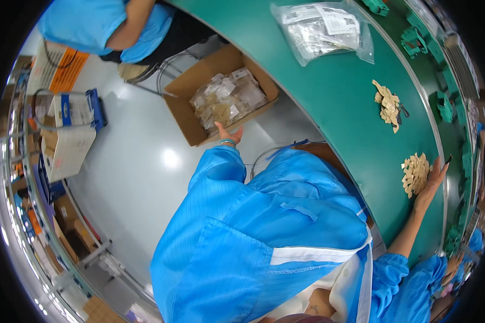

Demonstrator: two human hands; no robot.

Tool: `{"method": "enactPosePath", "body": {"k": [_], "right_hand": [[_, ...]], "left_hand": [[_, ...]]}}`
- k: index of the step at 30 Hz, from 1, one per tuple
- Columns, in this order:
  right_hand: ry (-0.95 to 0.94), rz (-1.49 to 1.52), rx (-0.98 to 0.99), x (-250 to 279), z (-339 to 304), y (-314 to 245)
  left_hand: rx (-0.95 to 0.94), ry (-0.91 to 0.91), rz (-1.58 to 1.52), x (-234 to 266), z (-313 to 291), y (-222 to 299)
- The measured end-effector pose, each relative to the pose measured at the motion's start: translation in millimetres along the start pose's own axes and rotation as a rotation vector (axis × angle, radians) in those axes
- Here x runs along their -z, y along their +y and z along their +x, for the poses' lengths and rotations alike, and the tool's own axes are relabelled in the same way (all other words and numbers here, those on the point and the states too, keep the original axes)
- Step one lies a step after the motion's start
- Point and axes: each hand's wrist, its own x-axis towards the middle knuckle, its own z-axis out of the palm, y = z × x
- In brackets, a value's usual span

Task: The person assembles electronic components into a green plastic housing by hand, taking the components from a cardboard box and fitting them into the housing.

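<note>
My left hand (229,134) reaches down to the near side of an open cardboard box (180,116) on the floor. Its fingers are apart, and it seems to touch the box wall; the exact contact cannot be made out. Inside the box lie several clear plastic bags (229,99) with pale contents. On the green table, my right hand (430,185) rests with fingers stretched out, beside a pile of small beige pieces (415,173). A small dark pointed thing (449,159) shows by its fingertips; whether they touch it is unclear.
Farther along the green table (328,102) lies another beige pile (387,105) with dark bits. A clear bag with white labels (326,28) sits at the far end. Green fixtures (413,42) line the right edge. A person in blue (86,27) sits at upper left, near a cart (70,129).
</note>
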Motion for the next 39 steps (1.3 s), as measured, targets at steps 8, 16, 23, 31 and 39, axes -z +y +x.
{"method": "enactPosePath", "body": {"k": [8,16,23,31,39], "right_hand": [[0.018,0.138,-0.249,-6.6,7.3,1.7],[-0.041,0.003,-0.116,-3.3,1.0,-5.6],[-0.128,0.057,-0.065,-28.1,-5.8,-31.0],[-0.082,-0.068,-0.137,-92.4,-26.3,-112.0],[0.063,-0.130,-0.193,-155.2,-37.4,-156.2]], "left_hand": [[0.038,-0.063,0.076,41.8,138.7,21.9],[-0.005,-0.312,0.473,53.7,-44.1,5.4],[-0.025,-0.295,0.653,30.5,-141.1,-33.4],[-0.196,-0.440,0.972,-25.3,-198.2,-23.8],[-0.076,-0.589,1.336,-110.9,-202.1,89.9]]}}
